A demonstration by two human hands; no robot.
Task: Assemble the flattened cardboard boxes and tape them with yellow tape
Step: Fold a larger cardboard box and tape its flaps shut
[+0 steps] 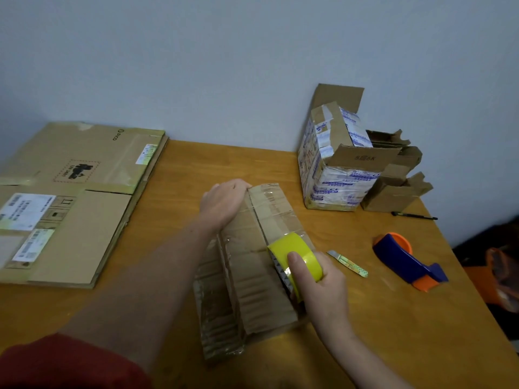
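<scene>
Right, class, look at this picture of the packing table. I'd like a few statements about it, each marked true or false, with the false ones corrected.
1. The right hand grips the yellow tape roll. True.
2. The left hand holds the tape dispenser. False: it holds the far end of the box; the dispenser lies untouched on the table.
3. A stack of flattened cardboard lies at the table's left side. True.
4. The pen lies on the flattened cardboard. False: it lies on the table at the right, near a small open box.
</scene>
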